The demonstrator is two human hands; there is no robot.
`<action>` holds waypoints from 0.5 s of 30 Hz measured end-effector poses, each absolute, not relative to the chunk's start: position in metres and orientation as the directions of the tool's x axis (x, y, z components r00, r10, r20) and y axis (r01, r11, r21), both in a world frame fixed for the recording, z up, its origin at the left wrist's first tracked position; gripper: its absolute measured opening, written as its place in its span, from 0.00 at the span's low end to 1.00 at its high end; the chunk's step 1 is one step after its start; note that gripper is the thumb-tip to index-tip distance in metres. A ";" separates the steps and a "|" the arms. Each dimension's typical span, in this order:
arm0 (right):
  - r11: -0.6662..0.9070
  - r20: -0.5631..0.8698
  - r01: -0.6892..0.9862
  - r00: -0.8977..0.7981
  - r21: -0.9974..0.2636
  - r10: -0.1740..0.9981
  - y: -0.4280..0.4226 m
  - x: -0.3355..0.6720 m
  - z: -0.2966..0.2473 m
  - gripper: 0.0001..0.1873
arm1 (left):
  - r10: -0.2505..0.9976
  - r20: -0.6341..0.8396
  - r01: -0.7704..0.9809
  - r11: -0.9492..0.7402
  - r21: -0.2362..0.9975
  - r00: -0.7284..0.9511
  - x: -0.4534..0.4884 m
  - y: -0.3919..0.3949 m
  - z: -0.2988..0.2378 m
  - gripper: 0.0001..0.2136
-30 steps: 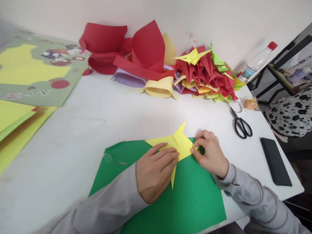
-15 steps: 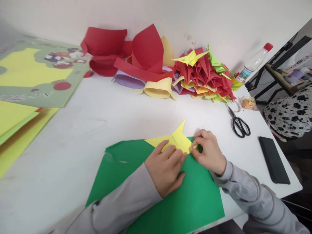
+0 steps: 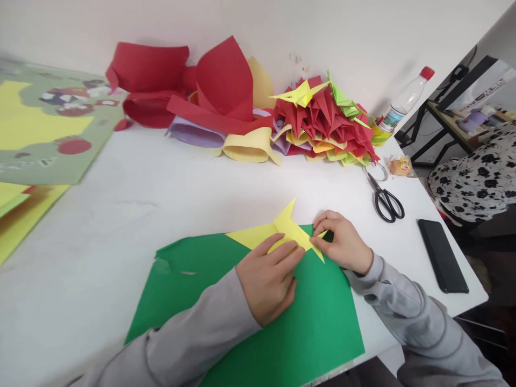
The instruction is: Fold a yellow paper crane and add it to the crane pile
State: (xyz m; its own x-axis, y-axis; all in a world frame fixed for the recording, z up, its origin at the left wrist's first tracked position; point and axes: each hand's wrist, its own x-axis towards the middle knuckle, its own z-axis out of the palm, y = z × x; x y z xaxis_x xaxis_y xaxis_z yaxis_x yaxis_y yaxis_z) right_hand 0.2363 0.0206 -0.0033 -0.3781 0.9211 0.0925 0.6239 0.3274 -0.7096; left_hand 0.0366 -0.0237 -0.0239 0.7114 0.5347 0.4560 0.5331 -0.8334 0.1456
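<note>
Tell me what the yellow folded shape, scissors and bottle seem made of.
Yellow folded shape: apparently matte paper, by sharp creases.
Scissors: probably dull metal, grey toward the slim tip; black end, coated or plastic.
Bottle: likely smooth plastic, transparent toward the top.

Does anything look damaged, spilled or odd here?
The green sheet under the folded yellow paper looks worn: its far left corner seems creased, with a paler patch and light streak nearby. The wall also has small brownish marks. No spill shows.
</note>
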 end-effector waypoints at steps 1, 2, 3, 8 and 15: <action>0.327 0.092 0.626 -0.377 -0.708 0.922 0.020 0.236 -0.003 0.08 | 0.533 0.463 0.531 -0.834 0.147 0.709 0.036 -0.024 -0.024 0.14; 0.326 0.091 0.628 -0.376 -0.707 0.922 0.020 0.236 -0.003 0.08 | 0.530 0.470 0.528 -0.836 0.149 0.706 0.036 -0.024 -0.024 0.14; 0.323 0.088 0.630 -0.375 -0.706 0.923 0.020 0.236 -0.003 0.08 | 0.528 0.474 0.525 -0.837 0.152 0.705 0.036 -0.024 -0.024 0.14; 0.309 0.068 0.646 -0.369 -0.698 0.927 0.019 0.235 0.000 0.08 | 0.540 0.479 0.528 -0.831 0.174 0.692 0.035 -0.026 -0.023 0.15; 0.307 0.056 0.687 -0.362 -0.658 0.930 0.017 0.232 0.001 0.08 | 0.531 0.462 0.521 -0.838 0.162 0.710 0.035 -0.026 -0.023 0.15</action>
State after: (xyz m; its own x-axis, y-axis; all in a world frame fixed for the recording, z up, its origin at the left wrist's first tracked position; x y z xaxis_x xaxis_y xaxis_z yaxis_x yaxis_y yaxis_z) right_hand 0.2323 0.0173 0.0006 -0.3622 0.9304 0.0558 0.6872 0.3070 -0.6584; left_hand 0.0349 -0.0263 -0.0225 0.7105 0.5307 0.4621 0.5207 -0.8382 0.1621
